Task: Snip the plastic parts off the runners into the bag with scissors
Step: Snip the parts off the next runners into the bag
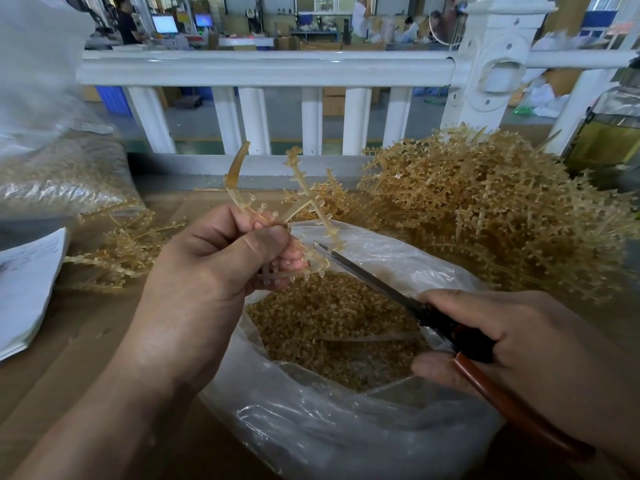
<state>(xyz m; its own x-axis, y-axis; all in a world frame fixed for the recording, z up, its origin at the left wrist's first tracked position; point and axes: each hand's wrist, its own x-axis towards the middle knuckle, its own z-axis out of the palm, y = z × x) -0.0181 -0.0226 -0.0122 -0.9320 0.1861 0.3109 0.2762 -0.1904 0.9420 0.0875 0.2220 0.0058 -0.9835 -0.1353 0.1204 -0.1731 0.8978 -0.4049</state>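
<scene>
Two bare hands meet over a brown cardboard-covered desk (pixel 86 341) in the head view. The left hand (pixel 221 268) is raised above the middle of the desk. Its thumb and curled fingers pinch a translucent amber plastic runner (pixel 304 202), a cross of thin branches lined with small knobs, which stands tilted above the hand.

The right hand (pixel 519 344), near the desk's right edge, has its fingers wrapped round the black-and-brown handles of a pair of steel scissors (pixel 367 278). The blades lie almost together and point up and left. Their tip is at a lower branch of the runner, and I cannot tell whether it touches.

Below both hands, at the near edge of the desk, a clear crumpled plastic bag (pixel 346 427) sits open, holding a bed of loose small amber parts (pixel 329 323).

A large heap of tangled amber runners (pixel 485 209) fills the far right corner, and a smaller heap (pixel 124 251) lies towards the left. A stack of white paper (pixel 24 289) rests at the left edge, with a filled clear sack (pixel 62 174) behind it. A glass bottle of yellowish liquid (pixel 609 133) stands at the right edge. Beyond the far edge runs a white railing (pixel 263 67).
</scene>
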